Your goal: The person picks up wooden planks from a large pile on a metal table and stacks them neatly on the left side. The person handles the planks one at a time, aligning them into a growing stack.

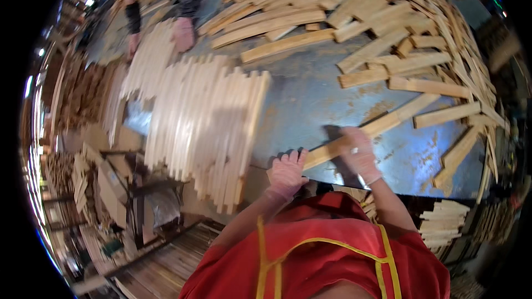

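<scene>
Currently, I see the left hand (289, 170) curled around the near end of a wooden slat (390, 123) slanting over the gray tabletop (302, 99); the right hand (356, 154) lies blurred across its middle, its grip I cannot tell.

Looks like a dim, crowded timber workshop. Lit at the far left by bright streaks of light (33, 127) along the curved rim, and at the upper right by small blue-green lights (499, 5) amid deep shadow. Centred on a broad grey metal counter (293, 99), marked with tan patches and shining bluish-white toward the right. Packed on the left with stacks of brown timber (80, 97), cardboard (113, 191) and crumpled clear plastic (165, 206). Lined at lower left with long slatted boards (166, 266), dark and partly blurred.
</scene>
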`<state>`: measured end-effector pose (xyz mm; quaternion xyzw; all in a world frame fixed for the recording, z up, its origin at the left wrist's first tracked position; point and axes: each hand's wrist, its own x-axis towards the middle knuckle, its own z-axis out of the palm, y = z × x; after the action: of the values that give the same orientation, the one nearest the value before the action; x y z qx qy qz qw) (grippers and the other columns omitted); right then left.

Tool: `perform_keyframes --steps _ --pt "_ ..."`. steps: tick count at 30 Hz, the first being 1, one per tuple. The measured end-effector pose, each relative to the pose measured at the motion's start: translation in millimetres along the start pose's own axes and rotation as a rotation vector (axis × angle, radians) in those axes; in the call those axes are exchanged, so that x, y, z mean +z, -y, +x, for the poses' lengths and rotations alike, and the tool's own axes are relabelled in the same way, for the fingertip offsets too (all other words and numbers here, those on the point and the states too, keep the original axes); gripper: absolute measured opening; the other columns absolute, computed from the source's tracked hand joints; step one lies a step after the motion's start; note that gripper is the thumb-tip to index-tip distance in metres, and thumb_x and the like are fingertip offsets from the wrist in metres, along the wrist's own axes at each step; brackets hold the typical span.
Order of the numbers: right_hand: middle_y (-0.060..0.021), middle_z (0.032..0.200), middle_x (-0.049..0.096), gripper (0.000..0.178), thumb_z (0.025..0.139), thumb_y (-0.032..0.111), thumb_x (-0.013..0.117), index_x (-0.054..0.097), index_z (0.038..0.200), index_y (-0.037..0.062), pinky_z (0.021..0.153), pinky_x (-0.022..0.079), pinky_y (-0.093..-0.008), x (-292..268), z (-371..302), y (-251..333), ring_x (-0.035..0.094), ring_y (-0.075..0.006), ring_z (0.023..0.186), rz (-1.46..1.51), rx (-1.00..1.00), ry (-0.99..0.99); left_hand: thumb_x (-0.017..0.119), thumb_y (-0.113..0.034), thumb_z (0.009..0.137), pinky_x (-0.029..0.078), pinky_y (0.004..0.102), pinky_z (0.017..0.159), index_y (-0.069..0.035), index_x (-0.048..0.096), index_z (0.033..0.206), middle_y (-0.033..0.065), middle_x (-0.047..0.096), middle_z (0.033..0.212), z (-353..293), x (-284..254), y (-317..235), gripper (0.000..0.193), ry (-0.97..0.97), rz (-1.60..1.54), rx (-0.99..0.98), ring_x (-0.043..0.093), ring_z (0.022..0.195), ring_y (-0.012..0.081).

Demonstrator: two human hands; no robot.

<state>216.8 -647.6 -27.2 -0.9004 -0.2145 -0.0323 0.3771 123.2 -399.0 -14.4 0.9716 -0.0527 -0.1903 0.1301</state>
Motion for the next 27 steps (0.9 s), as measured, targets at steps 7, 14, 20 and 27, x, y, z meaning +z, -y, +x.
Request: perform_keyframes --steps 7,14,20,27 --pt "-0.0168 0.146 0.063 0.059 0.089 0.013 0.073 0.062 0.146 0.0063 0.117 0.047 -0.0464 -52 -23 -137 0.058 -0.0385 0.137 -0.18 0.541 -0.258 0.069 -0.023 0.086 0.055 0.0503 0.096 -0.011 0.05 0.152 0.0168 0.07 0.122 -72 15 48 0.069 0.084 -0.251 -0.131 0.07 0.111 0.0379" --pt "-0.0101 0.155 0.056 0.075 0.08 0.004 0.071 0.057 0.152 0.0173 0.12 0.04 -0.0503 -57 26 -112 0.05 -0.0367 0.144 -0.902 0.039 0.28 0.071 -0.018 0.078 0.039 0.0554 0.114 -0.01 0.062 0.139 0.0148 0.057 0.142 -102 30 112 0.061 -0.578 0.154 -0.267 0.052 0.134 0.0375" --pt "-0.0106 0.142 0.064 0.074 0.076 0.012 0.08 0.061 0.147 0.0167 0.12 0.041 -0.0508 -23 49 -46 0.056 -0.0342 0.138 -0.641 -0.117 0.532 0.077 -0.024 0.078 0.038 0.0562 0.118 -0.009 0.061 0.141 0.0159 0.056 0.145 -63 4 64 0.066 -0.532 0.036 -0.199 0.05 0.14 0.0378" --pt "-0.015 0.149 0.061 0.081 0.077 0.02 0.084 0.055 0.153 0.0129 0.125 0.038 -0.05 -54 49 -81 0.052 -0.0401 0.144 -0.536 -0.152 0.535 0.075 -0.024 0.085 0.043 0.0552 0.115 -0.016 0.059 0.141 0.0126 0.058 0.145 -76 37 25 0.06 -0.384 -0.243 -0.26 0.054 0.137 0.0384"
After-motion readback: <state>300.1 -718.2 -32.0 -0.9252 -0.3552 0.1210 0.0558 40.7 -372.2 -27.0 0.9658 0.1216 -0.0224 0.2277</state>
